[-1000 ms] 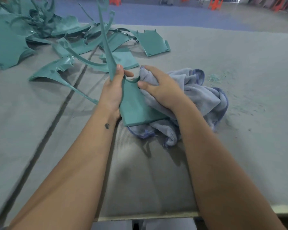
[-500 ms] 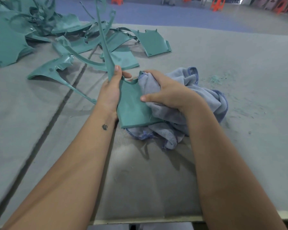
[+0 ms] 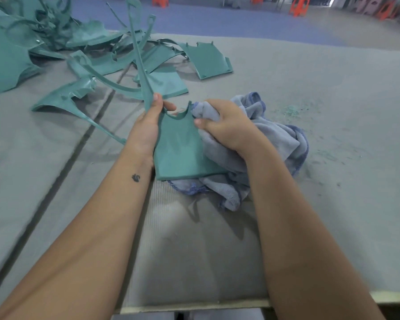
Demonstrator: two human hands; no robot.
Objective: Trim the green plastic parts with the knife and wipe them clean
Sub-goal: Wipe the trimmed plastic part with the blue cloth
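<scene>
- Green plastic part [image 3: 180, 148] sits at the centre of the frame, held upright-tilted over the grey bench [image 3: 333, 158]; its flat panel faces the camera and a long thin arm rises from it toward the upper middle of the frame.
- Left hand [image 3: 148, 130] grips the part at the base of that arm, thumb pressed along the strip and fingers curled behind.
- Right hand [image 3: 224, 125] is curled round a bunched blue cloth [image 3: 275, 144] and presses it against the panel's upper right edge, so the step in hand looks like wiping, not trimming.
- No knife shows anywhere in the frame; whether this piece has been trimmed I cannot tell, though green shavings [image 3: 291, 110] lie on the bench at the right of the frame, which suggests cutting has been done here.
- A heap of other green parts [image 3: 102, 56] fills the upper left of the frame, well apart from the hands; which of them are finished cannot be told.
- By my judgement the task is somewhere mid-way: one piece is being cleaned, and many may remain.
</scene>
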